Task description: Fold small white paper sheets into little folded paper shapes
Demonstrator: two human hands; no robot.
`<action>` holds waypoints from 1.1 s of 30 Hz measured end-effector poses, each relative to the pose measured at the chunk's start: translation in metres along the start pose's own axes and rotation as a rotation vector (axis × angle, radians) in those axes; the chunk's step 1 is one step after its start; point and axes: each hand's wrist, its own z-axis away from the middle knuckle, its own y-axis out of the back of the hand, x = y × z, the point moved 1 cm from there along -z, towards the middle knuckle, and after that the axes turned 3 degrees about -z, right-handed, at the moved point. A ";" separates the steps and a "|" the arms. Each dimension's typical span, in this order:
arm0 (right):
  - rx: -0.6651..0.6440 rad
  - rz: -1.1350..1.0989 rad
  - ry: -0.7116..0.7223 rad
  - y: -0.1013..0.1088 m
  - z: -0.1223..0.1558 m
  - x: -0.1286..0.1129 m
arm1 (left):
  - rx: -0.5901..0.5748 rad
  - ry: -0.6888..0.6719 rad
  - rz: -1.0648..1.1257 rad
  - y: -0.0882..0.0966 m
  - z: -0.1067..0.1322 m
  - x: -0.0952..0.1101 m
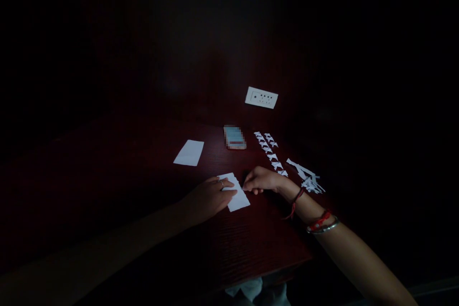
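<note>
A small white sheet of paper (238,202) with an uneven right edge lies on the dark red table. My left hand (214,195), with a ring on one finger, rests flat on this sheet with its fingers stretched out. At the sheet's right edge, the thumb and fingers of my right hand (261,180) are closed in a pinch on the paper. Farther back on the left is a second white paper (190,153). Small folded paper pieces (269,153) lie in two rows beyond my right hand.
Loose paper strips (311,179) form a pile to the right. A blurred light-blue rectangular object (234,137) lies toward the back. A white socket panel (261,97) is on the wall behind. The table's front edge (265,271) shows below; the surroundings are very dark.
</note>
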 end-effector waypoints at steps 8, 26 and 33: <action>-0.030 0.193 -0.060 -0.003 -0.008 -0.011 | -0.029 -0.013 -0.038 -0.004 0.001 -0.002; 0.157 0.644 -0.052 0.011 -0.009 -0.010 | -0.003 0.024 0.025 0.001 0.002 0.001; -0.013 0.048 0.063 0.019 -0.002 0.014 | 0.014 0.066 0.028 0.005 0.004 0.003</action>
